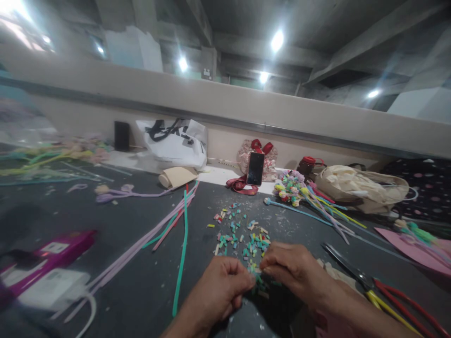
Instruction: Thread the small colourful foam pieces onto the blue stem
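My left hand (pixel 223 287) is closed in a pinch low in the middle of the view, above the dark tabletop. Just to its right, my right hand (pixel 298 271) is also pinched, its fingertips a short gap from the left ones. Whatever sits between the fingers is too small or too hidden to name. Under and beyond both hands lie many tiny cut bits (pixel 234 227) in teal, yellow, pink and red. A teal fuzzy stem (pixel 183 253) and a bundle of lilac stems (pixel 146 234) lie left of my hands. Pliers (pixel 366 281) with red and yellow handles rest beside my right forearm.
A blurred magenta tool (pixel 65 251) and white block (pixel 52 288) lie at left. Behind stand a white bag (pixel 179 145), a phone (pixel 255 169) and a red-lidded bottle (pixel 306 165). A fuzzy flower bunch (pixel 291 188) and cream cloth bag (pixel 359 183) lie right, near pink sheet (pixel 405 246).
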Demonstrator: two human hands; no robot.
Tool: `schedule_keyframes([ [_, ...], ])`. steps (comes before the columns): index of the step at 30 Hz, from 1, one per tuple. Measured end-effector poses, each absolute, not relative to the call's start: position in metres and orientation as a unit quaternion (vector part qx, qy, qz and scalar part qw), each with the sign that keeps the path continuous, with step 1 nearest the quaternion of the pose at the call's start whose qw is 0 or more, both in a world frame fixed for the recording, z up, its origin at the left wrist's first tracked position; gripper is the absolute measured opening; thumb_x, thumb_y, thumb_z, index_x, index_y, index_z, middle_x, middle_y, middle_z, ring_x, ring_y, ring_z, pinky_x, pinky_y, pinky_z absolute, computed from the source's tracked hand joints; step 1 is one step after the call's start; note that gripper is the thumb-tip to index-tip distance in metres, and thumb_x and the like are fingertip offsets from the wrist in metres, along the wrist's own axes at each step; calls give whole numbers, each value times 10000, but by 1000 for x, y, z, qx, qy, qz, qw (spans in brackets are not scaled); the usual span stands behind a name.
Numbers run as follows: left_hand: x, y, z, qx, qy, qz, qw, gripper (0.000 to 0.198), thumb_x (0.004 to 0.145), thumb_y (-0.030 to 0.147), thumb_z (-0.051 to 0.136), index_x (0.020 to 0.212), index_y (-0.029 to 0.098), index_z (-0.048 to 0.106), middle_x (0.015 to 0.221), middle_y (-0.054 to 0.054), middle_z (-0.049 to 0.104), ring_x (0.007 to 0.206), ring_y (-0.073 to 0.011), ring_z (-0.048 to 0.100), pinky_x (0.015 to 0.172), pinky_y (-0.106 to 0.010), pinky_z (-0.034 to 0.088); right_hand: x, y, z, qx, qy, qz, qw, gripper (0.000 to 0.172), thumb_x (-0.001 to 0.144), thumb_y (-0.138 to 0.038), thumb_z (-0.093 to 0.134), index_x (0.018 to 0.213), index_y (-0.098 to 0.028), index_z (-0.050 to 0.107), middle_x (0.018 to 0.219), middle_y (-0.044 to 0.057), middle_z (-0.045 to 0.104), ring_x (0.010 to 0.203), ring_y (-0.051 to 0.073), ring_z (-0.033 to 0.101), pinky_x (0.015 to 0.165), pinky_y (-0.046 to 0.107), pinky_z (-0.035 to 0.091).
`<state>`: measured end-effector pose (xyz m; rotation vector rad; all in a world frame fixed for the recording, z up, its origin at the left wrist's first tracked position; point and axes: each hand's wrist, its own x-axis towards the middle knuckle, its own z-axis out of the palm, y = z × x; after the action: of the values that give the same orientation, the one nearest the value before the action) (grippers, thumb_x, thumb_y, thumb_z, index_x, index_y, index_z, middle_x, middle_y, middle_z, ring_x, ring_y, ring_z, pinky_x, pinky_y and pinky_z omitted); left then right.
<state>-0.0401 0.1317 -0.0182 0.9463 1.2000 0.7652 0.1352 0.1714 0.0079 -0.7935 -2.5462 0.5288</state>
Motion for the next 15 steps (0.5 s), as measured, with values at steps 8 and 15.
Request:
schedule_keyframes([
  [8, -41, 133, -16, 420, 535, 326, 657, 145, 618, 253, 535, 521, 170, 465, 281, 91, 379, 234, -17, 219, 274, -140, 109, 134, 174, 8, -263, -927, 180, 199, 226, 860, -259, 418, 772, -164, 604, 665, 3, 567, 608, 78, 510, 565, 159, 371],
  [15, -45, 132, -18, 402, 489, 353, 689, 165, 646, 281, 541, 549, 156, 498, 310, 83, 406, 220, -4, 196, 261, -143, 79, 140, 171, 17, -318, -871, 271, 260, 287, 867, -296, 374, 963, -178, 618, 672, 19, 598, 526, 86, 532, 504, 186, 401],
])
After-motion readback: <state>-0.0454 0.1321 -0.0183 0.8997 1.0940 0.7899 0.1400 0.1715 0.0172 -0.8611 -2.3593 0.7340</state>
